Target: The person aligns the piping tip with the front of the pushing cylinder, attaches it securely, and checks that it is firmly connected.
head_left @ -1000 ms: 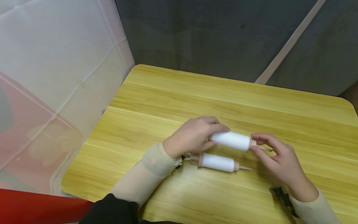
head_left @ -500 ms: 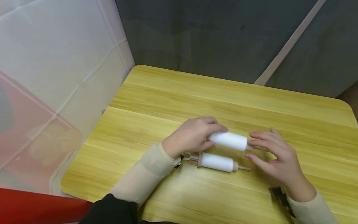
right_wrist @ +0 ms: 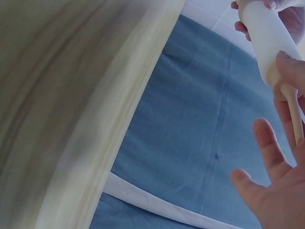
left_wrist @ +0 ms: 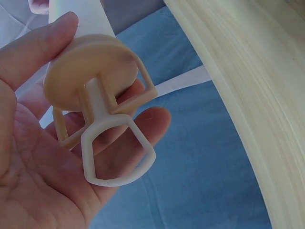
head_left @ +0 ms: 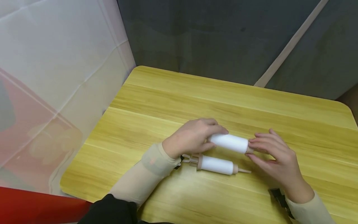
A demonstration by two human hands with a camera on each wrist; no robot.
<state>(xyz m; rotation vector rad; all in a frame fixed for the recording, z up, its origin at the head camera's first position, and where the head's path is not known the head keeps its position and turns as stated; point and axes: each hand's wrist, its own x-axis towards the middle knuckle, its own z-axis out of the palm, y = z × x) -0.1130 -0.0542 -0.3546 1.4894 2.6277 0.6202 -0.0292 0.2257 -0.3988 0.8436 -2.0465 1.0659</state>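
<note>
A large syringe (head_left: pixel 230 143) with a white barrel and tan end pieces hangs level above the table. My left hand (head_left: pixel 193 137) grips its rear end, thumb and fingers around the barrel by the tan flange (left_wrist: pixel 90 71). Behind the flange, the white plunger ring (left_wrist: pixel 119 152) shows in the left wrist view. At the front end my right hand (head_left: pixel 279 158) pinches the tan cap between thumb and fingers, its other fingers spread. The thin tan nozzle (right_wrist: pixel 296 117) points past the palm in the right wrist view. A second, similar syringe (head_left: pixel 216 165) lies on the table, nearer the body.
The wood-grain table (head_left: pixel 167 96) has rounded corners. A dark curtain (head_left: pixel 212 37) with a pale diagonal strip hangs behind it, and a pale patterned cloth (head_left: pixel 64 62) hangs at the left. Red material (head_left: pixel 39 205) shows at the lower left.
My right fingers loosened from the syringe's front end and spread, then closed back onto its cap. The left hand stays in place; the second syringe has not moved.
</note>
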